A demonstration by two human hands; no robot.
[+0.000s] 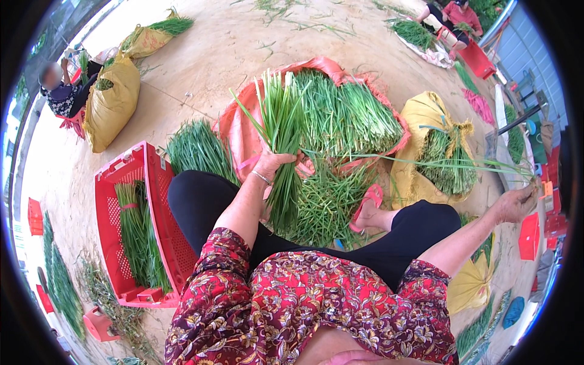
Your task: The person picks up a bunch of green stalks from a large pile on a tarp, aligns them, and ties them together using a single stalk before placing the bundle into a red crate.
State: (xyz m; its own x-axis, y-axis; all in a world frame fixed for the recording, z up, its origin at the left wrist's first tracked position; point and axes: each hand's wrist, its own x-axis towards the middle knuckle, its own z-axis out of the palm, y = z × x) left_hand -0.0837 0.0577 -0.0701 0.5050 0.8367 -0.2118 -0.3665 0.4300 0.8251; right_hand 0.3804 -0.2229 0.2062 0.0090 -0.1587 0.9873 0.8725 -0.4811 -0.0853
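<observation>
My left hand (pixel 273 163) is closed round a bunch of long green leaf stalks (pixel 285 116), pale ends up, above the edge of an open red woven sack (pixel 237 132). In that sack lies a big heap of the same stalks (pixel 333 114). Far out to the right, my right hand (pixel 520 200) pinches a few thin leaves (pixel 492 164) that trail back towards the sack. Between my legs is a pile of loose cut leaves (pixel 324 205).
A red plastic crate (pixel 147 219) with tied bundles stands at my left, beside more stalks (pixel 196 146). To the right sits a yellow sack (pixel 422 107) of stalks. A person (pixel 64 96) sits at the far left by yellow sacks; another person (pixel 461 20) sits at the top right.
</observation>
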